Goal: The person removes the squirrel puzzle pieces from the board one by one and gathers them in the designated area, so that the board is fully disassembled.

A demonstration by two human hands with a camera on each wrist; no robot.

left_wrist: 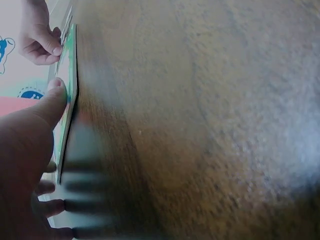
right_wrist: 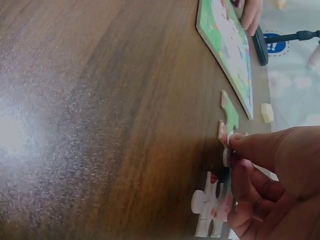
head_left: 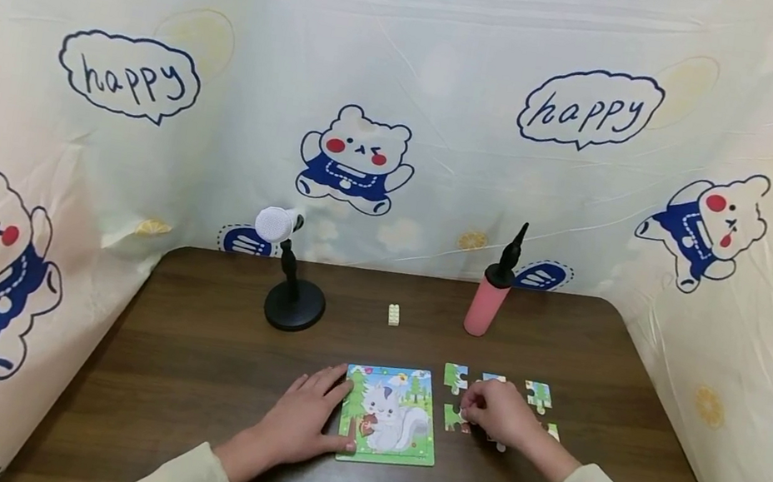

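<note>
Your left hand (head_left: 299, 419) lies with fingers extended at the left edge of the squirrel board (head_left: 411, 439), thumb on its near-left corner. Your right hand (head_left: 499, 411), just right of the board, pinches a puzzle piece (right_wrist: 226, 158) between thumb and finger. Other puzzle pieces (head_left: 539, 395) lie on the surface (head_left: 199, 371) to the board's right. Beyond the board sit a cream block (head_left: 393, 315), a black stand (head_left: 294, 307) leftward and a pink pump (head_left: 485, 307) rightward.

Bear-printed cloth walls (head_left: 455, 193) make this wooden table (head_left: 201, 355) a booth.
</note>
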